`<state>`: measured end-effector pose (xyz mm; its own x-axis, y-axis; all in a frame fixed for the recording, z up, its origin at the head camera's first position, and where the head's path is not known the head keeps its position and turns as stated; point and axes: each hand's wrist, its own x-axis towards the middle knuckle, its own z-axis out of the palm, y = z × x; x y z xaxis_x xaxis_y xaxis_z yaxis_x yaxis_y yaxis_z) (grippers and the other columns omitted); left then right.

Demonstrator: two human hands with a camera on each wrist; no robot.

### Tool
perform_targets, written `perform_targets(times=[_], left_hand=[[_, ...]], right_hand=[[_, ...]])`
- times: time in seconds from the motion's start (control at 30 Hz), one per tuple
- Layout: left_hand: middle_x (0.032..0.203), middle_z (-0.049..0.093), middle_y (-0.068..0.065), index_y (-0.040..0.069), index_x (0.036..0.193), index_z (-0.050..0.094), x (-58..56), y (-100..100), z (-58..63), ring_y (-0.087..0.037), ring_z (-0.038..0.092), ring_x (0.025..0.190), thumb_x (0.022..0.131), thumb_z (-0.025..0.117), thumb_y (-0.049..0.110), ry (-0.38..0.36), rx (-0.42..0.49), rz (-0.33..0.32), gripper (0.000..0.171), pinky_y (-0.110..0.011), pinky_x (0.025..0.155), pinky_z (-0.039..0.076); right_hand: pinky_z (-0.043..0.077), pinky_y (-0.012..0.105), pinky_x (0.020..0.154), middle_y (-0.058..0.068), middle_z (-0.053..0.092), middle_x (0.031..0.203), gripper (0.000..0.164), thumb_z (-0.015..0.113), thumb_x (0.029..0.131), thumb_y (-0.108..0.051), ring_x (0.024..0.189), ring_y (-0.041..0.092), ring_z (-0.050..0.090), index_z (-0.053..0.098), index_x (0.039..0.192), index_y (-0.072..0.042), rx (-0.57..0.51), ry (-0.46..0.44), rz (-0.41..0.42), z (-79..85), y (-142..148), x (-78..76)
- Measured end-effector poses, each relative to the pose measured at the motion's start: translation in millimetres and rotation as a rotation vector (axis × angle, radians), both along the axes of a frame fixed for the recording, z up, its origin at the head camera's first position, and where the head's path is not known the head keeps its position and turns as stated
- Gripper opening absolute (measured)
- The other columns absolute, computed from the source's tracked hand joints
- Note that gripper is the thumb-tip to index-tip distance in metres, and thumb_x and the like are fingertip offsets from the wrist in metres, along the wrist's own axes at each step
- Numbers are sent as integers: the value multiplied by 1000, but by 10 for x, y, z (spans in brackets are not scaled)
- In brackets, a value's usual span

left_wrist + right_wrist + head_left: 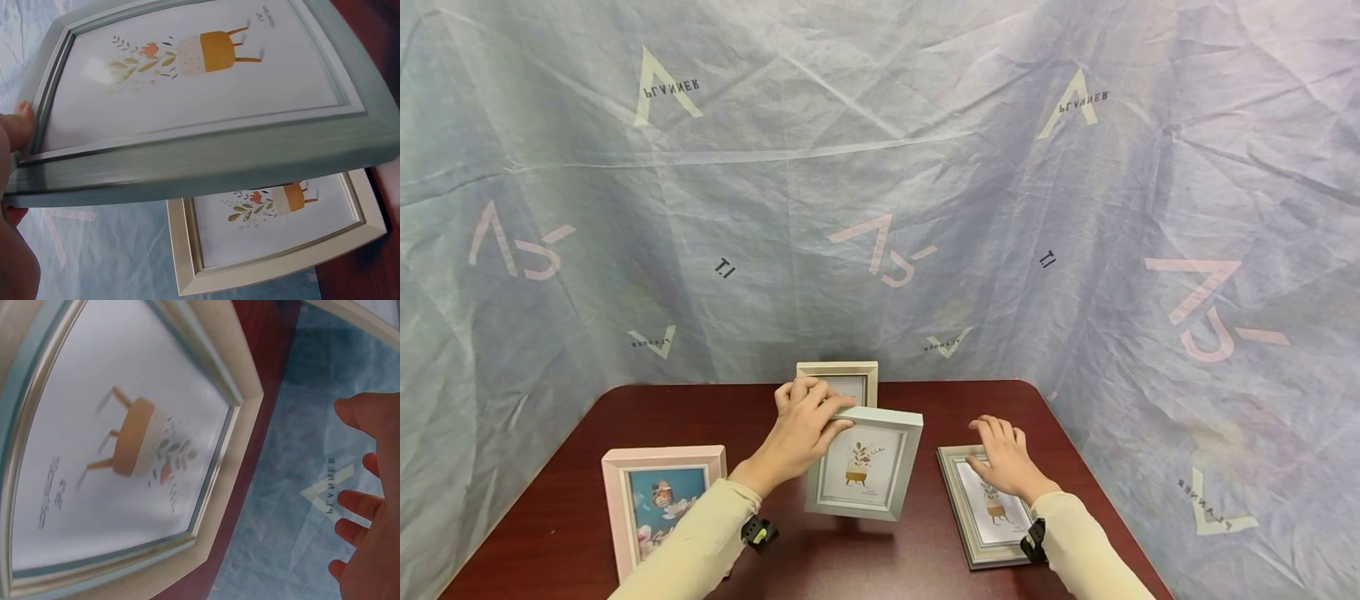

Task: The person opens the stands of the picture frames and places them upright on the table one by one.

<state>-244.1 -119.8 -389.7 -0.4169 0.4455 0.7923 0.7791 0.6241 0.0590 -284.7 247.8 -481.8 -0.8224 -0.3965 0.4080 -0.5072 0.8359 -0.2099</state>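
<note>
My left hand [801, 432] grips a pale green picture frame [867, 468] at its upper left corner, with the thumb on the front. The frame is held tilted, and a dark shadow lies below its lower edge. It shows a print of a plant in an orange-and-speckled pot on legs. Behind it stands a cream picture frame [281, 275], partly hidden in the head view. At the right my right hand [1006, 460] hovers with spread fingers over a beige-grey picture frame [150, 440] with a similar print; nothing is in its grasp.
A pink picture frame [616, 508] with a blue flower print stands at the left, partly covered by my left sleeve. Everything is on a dark red table [715, 417]. Grey-blue printed cloth [790, 208] hangs behind and along both sides.
</note>
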Motion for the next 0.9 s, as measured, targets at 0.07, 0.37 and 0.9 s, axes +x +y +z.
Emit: perform_targets(times=[0.07, 0.37, 0.9], left_hand=[[99, 57, -1, 13, 107, 70, -1, -7, -13, -29, 42, 104, 101, 39, 50, -19, 8, 7, 49, -56, 86, 22], [99, 58, -2, 14, 109, 71, -1, -54, -80, -30, 41, 102, 87, 72, 23, -81, 27, 47, 24, -58, 88, 21], [90, 54, 0, 12, 106, 71, -8, -104, -221, -32, 41, 101, 89, 71, 18, -172, 107, 86, 17, -59, 88, 19]], right_hand=[[29, 61, 89, 21, 49, 128, 48, 78, 83, -16, 120, 43, 42, 54, 123, -2, -10, 6, 10, 6, -25, 16], [29, 61, 93, 20, 48, 132, 50, 75, 86, -24, 124, 41, 42, 54, 126, -3, -7, -18, 84, 70, -221, 150], [26, 59, 100, 17, 47, 137, 44, 62, 95, -32, 128, 34, 39, 54, 130, -6, 0, -50, 265, 164, -758, 401]])
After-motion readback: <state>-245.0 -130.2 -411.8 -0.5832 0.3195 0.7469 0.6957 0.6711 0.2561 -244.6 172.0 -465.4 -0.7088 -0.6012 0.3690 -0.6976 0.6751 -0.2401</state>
